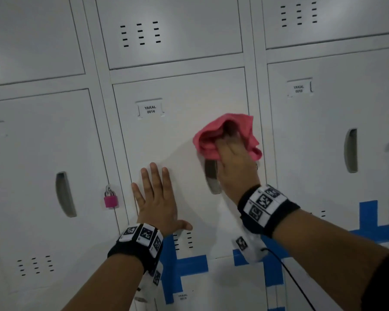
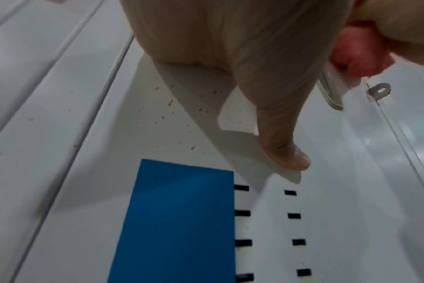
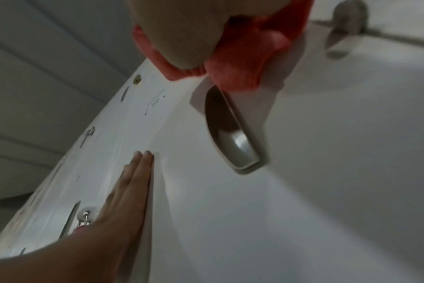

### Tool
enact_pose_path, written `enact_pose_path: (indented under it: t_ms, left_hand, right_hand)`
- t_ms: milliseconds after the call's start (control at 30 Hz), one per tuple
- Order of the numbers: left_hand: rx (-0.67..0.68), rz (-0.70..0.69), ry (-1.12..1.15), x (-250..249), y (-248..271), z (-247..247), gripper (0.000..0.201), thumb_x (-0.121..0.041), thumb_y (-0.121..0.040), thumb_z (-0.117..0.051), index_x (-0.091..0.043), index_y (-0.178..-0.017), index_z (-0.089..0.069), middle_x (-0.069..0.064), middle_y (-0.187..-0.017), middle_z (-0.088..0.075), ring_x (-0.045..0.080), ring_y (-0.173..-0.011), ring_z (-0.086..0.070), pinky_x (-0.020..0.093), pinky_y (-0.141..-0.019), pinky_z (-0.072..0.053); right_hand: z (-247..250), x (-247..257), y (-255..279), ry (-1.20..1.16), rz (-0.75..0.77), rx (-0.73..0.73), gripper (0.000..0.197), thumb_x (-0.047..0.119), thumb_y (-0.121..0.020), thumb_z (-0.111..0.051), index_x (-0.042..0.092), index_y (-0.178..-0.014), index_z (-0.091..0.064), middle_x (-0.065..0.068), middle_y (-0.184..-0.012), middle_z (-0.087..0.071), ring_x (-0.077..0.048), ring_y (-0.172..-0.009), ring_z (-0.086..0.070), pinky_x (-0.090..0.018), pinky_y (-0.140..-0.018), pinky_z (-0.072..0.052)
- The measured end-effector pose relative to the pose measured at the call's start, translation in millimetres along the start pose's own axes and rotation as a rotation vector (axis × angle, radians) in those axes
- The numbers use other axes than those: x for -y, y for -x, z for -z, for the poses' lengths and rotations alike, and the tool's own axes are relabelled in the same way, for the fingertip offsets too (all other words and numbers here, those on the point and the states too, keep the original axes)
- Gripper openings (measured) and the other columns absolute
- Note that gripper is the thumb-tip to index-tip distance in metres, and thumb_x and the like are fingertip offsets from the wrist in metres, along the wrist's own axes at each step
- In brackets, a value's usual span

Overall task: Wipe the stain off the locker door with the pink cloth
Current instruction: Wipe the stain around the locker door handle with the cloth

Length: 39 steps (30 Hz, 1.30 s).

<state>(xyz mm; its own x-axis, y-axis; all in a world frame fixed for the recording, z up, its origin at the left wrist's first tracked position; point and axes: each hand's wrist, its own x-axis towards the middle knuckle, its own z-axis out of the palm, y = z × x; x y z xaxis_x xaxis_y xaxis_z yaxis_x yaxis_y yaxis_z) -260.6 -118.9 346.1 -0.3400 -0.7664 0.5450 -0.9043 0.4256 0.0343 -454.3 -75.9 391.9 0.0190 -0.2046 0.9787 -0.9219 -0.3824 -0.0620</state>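
The white locker door [image 1: 180, 104] labelled YAKAL 0014 fills the middle of the head view. My right hand [image 1: 233, 158] presses the bunched pink cloth [image 1: 213, 135] against the door just above its recessed handle [image 1: 211, 178]; its fingertips are buried in the cloth [image 3: 242, 63]. My left hand [image 1: 156, 198] lies flat on the door's lower left with fingers spread, and its thumb [image 2: 286, 151] rests above the vent slots. Small brown specks [image 2: 172, 111] dot the door beside the left palm.
Neighbouring white lockers stand on both sides, each with a recessed handle [image 1: 64, 194]. A pink padlock [image 1: 110, 198] hangs on the left locker's hasp. Blue tape strips [image 1: 184, 263] cross the lower lockers. A black cable [image 1: 294, 281] trails from my right wristband.
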Motion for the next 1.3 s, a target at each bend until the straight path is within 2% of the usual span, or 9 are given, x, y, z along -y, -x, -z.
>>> enact_pose_path:
  t_ms: [100,233,433,533,667,933,1033,1200,1300]
  left_hand:
    - [-0.013,-0.009,0.004,0.5,-0.2,0.1,0.164,-0.082,-0.042,-0.07,-0.009,-0.132,0.046,0.017,-0.136,0.057,0.04,-0.128,0.049,0.056,-0.095,0.04]
    - [-0.032,-0.016,-0.012,1.3,-2.4,-5.5,0.165,-0.084,-0.039,-0.068,-0.008,-0.134,0.043,0.018,-0.139,0.054,0.041,-0.129,0.047,0.059,-0.099,0.035]
    - [-0.048,-0.056,-0.03,8.9,-5.1,-13.3,0.148,-0.088,-0.049,-0.055,-0.003,-0.148,0.015,0.018,-0.154,0.031,0.042,-0.142,0.026,0.059,-0.108,0.026]
    - [0.006,-0.03,-0.044,4.7,-3.2,-9.8,0.167,-0.071,-0.035,-0.081,-0.003,-0.144,0.025,0.02,-0.151,0.036,0.043,-0.138,0.033,0.058,-0.104,0.031]
    - [0.047,-0.005,-0.04,2.0,-1.2,-3.1,0.173,-0.075,-0.032,-0.079,-0.005,-0.137,0.038,0.019,-0.143,0.05,0.042,-0.131,0.045,0.056,-0.098,0.038]
    - [0.031,-0.015,-0.024,1.8,-0.5,-0.7,0.172,-0.075,-0.034,-0.079,-0.008,-0.134,0.043,0.018,-0.139,0.054,0.041,-0.129,0.047,0.059,-0.1,0.035]
    - [0.033,-0.021,-0.021,2.1,-0.5,-1.6,0.172,-0.075,-0.033,-0.079,-0.008,-0.134,0.043,0.018,-0.139,0.054,0.041,-0.129,0.047,0.063,-0.103,0.028]
    - [0.017,-0.025,-0.044,4.7,-2.0,-5.9,0.173,-0.077,-0.029,-0.078,-0.006,-0.138,0.037,0.019,-0.143,0.049,0.042,-0.133,0.042,0.066,-0.106,0.02]
    - [0.021,-0.026,-0.044,5.7,-1.8,-6.9,0.173,-0.077,-0.029,-0.078,-0.006,-0.139,0.036,0.019,-0.144,0.048,0.043,-0.133,0.041,0.067,-0.106,0.019]
  right_hand:
    - [-20.2,6.0,-12.1,0.047,0.0,0.083,0.044,0.0,-0.081,-0.043,-0.002,-0.122,-0.061,-0.024,-0.126,-0.06,-0.043,-0.124,-0.05,-0.046,-0.111,-0.027]
    - [-29.7,9.5,14.1,0.054,0.296,0.266,0.037,-0.004,-0.078,-0.062,0.008,-0.113,-0.066,-0.01,-0.115,-0.068,-0.029,-0.109,-0.06,-0.041,-0.101,-0.045]
    - [-22.6,-3.0,59.2,0.058,0.55,0.628,0.032,0.014,-0.083,-0.069,0.02,-0.115,-0.068,0.003,-0.125,-0.066,-0.02,-0.126,-0.05,-0.04,-0.109,-0.036]
    - [-6.7,-22.6,64.1,0.157,0.742,0.691,0.031,0.016,-0.082,-0.07,0.021,-0.112,-0.07,0.002,-0.125,-0.066,-0.021,-0.133,-0.045,-0.039,-0.118,-0.025]
    - [18.7,-49.3,49.2,0.244,0.879,0.657,0.025,0.014,-0.082,-0.069,0.019,-0.106,-0.074,0.001,-0.123,-0.067,-0.022,-0.131,-0.048,-0.038,-0.115,-0.028]
    - [34.8,-48.3,-16.1,0.152,0.434,0.178,0.03,0.009,-0.091,-0.049,0.004,-0.112,-0.069,-0.015,-0.127,-0.062,-0.037,-0.129,-0.047,-0.046,-0.112,-0.031]
    - [17.4,-37.3,-23.9,0.125,0.232,0.157,0.043,0.01,-0.09,-0.037,0.004,-0.124,-0.062,-0.016,-0.138,-0.054,-0.04,-0.133,-0.041,-0.055,-0.109,-0.034]
    - [-1.9,-21.5,13.4,0.157,0.072,0.109,0.041,0.007,-0.075,-0.036,0.004,-0.099,-0.069,-0.013,-0.102,-0.069,-0.035,-0.096,-0.062,-0.046,-0.086,-0.05]
    - [-5.5,-22.1,43.3,0.198,0.069,0.099,0.033,-0.003,-0.071,-0.054,0.005,-0.098,-0.069,-0.012,-0.099,-0.07,-0.032,-0.092,-0.063,-0.042,-0.085,-0.052]
